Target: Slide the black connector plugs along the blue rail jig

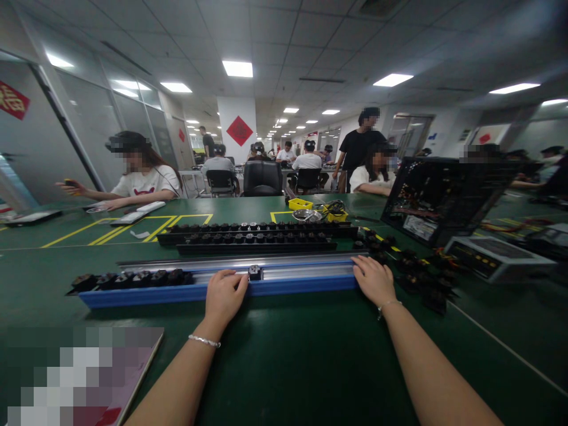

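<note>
A long blue rail point(306, 286) with a silvery channel lies across the green table in front of me. Several black parts point(142, 278) sit in its left portion, and a single black part point(254, 272) stands in the channel near the middle. My left hand point(225, 296) rests on the rail just left of that single part, its thumb and fingers bent around the rail's edge. At the rail's right end lies my right hand point(375, 281), fingers spread over the end.
Behind the rail are two black strips point(257, 247) filled with black parts. Loose black parts point(437, 290), a metal power supply box point(501, 260) and an open computer case point(444, 195) occupy the right. A booklet point(137, 367) lies front left. People sit across the table.
</note>
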`<state>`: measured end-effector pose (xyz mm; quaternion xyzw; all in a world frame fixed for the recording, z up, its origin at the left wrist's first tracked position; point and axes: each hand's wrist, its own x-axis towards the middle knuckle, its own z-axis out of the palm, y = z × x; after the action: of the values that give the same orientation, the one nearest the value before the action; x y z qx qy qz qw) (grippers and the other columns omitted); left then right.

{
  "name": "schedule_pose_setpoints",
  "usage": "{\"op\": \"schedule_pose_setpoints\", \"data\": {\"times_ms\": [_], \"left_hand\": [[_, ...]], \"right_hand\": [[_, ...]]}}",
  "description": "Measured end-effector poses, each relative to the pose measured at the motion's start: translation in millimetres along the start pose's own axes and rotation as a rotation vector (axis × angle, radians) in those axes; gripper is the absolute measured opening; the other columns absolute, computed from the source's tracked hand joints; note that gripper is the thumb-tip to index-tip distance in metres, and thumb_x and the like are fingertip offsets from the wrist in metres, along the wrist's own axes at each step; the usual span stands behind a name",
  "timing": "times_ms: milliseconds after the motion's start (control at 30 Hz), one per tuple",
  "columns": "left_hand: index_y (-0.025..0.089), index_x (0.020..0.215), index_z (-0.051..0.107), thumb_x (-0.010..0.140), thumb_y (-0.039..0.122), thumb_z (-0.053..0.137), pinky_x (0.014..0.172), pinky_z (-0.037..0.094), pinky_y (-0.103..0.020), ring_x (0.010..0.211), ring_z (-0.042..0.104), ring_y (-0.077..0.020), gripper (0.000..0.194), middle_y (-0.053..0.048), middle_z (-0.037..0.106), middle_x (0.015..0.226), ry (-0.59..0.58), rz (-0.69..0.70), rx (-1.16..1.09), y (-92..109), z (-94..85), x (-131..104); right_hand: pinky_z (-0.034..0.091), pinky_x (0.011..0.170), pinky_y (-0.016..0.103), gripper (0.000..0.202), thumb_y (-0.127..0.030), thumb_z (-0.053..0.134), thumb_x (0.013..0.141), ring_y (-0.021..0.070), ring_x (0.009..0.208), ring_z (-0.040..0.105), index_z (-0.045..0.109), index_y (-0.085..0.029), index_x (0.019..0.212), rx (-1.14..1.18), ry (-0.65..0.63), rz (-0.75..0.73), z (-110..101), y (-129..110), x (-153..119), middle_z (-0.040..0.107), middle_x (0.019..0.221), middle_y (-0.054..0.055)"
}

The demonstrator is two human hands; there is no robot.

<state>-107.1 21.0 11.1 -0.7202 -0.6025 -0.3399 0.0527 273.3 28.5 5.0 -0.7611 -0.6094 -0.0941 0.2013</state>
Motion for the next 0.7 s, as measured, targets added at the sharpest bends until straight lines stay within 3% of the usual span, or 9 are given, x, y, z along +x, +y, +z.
{"op": "schedule_pose_setpoints", "data": {"times_ms": [700], "left_hand": [[0.026,0.088,0.073,0.087,0.042,0.039,0.082,0.042,-0.036,0.088,0.056,-0.0222,0.037,-0.004,0.07,0.082,-0.043,0.088,-0.006,2.4,-1.1,-1.4]], "right_hand": [[0.021,0.106,0.048,0.046,-0.04,0.025,0.089,0.0199,0.127,0.038,0.056,-0.03,0.121,0.006,-0.001,0.002,0.9,0.0,0.5,0.05,0.134,-0.001]]}}
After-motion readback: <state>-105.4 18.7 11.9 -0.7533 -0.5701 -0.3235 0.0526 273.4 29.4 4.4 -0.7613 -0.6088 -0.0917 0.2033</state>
